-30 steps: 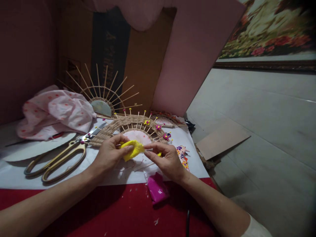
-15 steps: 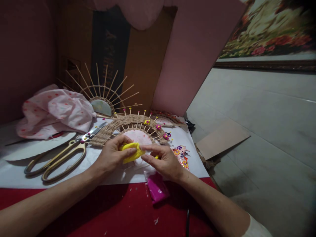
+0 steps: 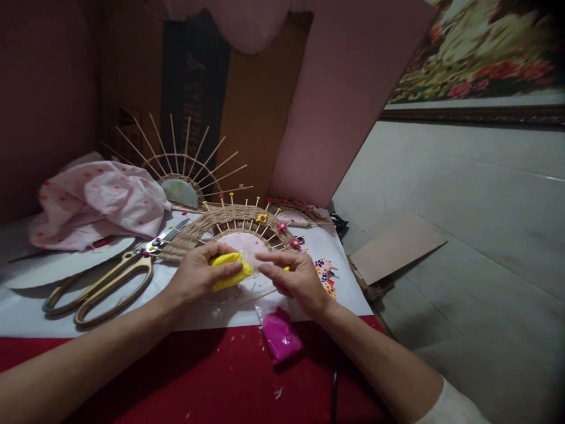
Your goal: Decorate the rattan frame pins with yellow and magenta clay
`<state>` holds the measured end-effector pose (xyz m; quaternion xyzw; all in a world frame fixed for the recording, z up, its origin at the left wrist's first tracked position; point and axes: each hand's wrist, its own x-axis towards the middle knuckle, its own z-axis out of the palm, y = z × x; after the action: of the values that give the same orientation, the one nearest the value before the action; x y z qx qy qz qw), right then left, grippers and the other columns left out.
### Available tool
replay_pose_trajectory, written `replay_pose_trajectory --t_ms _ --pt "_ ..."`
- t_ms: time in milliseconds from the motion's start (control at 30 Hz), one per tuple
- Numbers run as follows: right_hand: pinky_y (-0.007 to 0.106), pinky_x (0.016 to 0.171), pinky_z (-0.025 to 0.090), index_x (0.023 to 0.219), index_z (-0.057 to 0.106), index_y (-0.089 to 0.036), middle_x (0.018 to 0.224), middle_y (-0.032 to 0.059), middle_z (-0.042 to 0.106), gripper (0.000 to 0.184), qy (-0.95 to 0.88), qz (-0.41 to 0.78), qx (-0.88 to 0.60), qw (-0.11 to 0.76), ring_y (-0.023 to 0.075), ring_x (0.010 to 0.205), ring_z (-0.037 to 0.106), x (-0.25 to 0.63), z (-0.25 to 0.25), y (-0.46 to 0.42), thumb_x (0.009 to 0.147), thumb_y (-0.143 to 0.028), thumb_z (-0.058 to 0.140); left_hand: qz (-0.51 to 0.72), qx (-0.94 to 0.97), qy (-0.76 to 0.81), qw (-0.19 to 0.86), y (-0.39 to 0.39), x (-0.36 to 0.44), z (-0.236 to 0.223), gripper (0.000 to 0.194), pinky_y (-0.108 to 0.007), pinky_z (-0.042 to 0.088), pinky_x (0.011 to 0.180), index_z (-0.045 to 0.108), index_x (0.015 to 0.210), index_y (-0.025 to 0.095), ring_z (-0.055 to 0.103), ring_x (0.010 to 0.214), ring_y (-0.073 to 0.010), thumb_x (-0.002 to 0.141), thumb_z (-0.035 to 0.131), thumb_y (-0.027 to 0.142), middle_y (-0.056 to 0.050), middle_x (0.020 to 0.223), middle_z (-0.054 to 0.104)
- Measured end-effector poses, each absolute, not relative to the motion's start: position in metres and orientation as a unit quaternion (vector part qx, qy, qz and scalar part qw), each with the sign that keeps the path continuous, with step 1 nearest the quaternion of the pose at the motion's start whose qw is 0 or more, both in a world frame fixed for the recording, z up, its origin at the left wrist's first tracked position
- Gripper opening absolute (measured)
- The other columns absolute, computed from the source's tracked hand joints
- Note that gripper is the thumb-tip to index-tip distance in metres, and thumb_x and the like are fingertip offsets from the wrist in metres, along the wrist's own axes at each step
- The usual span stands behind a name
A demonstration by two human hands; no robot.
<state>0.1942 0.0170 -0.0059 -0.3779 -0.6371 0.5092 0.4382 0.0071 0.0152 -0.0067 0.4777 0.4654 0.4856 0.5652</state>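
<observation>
In my left hand [image 3: 198, 274] is a packet of soft yellow clay [image 3: 230, 272], gripped between thumb and fingers, with clear plastic at its open end. My right hand [image 3: 300, 280] is just to the right of it, thumb and index finger close together and pointing at the packet. A small bit of yellow clay [image 3: 286, 268] shows among its curled fingers. Behind both hands stands a woven twine arch [image 3: 207, 221] on sticks tipped with coloured balls, some bearing small clay flowers [image 3: 262, 218]. A packet of magenta clay [image 3: 281, 335] lies below my right hand.
Large scissors [image 3: 112, 282] lie at the left, beside crumpled dotted cloth [image 3: 101, 200]. A second stick frame [image 3: 180, 191] leans at the back against a cardboard box [image 3: 260, 118]. Patterned scraps [image 3: 325, 274] lie to the right on white paper over a red surface [image 3: 198, 377].
My right hand has drawn back slightly to the right from the yellow clay packet, its fingertips now apart from the clay. My left hand has shifted slightly left with the packet.
</observation>
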Motion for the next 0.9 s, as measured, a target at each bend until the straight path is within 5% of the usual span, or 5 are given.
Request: replay_pose_trajectory --t_ms 367,633,767,900 --pt "0.019 0.041 0.030 0.083 0.071 -0.016 0.056 -0.0032 0.054 0.017 -0.683 0.410 -0.401 0.452 0.0067 0.047 0.041 0.189 -0.008 0.013 0.073 -0.030 0.068 0.519 0.490 0.474 0.516 0.015 0.007 -0.007 0.038 -0.022 0.046 0.048 0.063 0.078 0.016 0.058 0.055 -0.0140 0.052 0.081 0.036 0.000 0.068 0.064" --pt "0.018 0.038 0.026 0.100 0.071 -0.017 0.051 -0.0047 0.055 0.033 -0.684 0.450 -0.393 0.419 0.0045 0.040 0.033 0.189 -0.018 0.012 0.071 -0.032 0.070 0.542 0.479 0.478 0.499 0.010 0.008 -0.004 0.039 -0.021 0.044 0.048 0.063 0.076 0.016 0.057 0.055 -0.0137 0.049 0.082 0.037 0.001 0.067 0.063" --pt "0.020 0.043 0.038 0.105 0.070 -0.022 0.076 0.0018 0.071 0.034 -0.714 0.440 -0.375 0.394 0.0079 0.049 0.049 0.189 -0.018 0.012 0.071 -0.030 0.070 0.534 0.497 0.468 0.499 0.013 0.008 -0.008 0.036 -0.021 0.044 0.051 0.062 0.074 0.016 0.057 0.057 -0.0134 0.050 0.082 0.035 0.001 0.067 0.062" --pt "0.028 0.063 0.050 0.105 0.069 -0.027 0.097 0.0031 0.073 0.031 -0.747 0.406 -0.354 0.390 0.0154 0.075 0.063 0.186 -0.020 0.010 0.074 -0.027 0.068 0.520 0.519 0.463 0.496 0.015 0.008 -0.011 0.034 -0.020 0.043 0.051 0.061 0.073 0.016 0.056 0.057 -0.0125 0.051 0.082 0.032 0.002 0.065 0.061"
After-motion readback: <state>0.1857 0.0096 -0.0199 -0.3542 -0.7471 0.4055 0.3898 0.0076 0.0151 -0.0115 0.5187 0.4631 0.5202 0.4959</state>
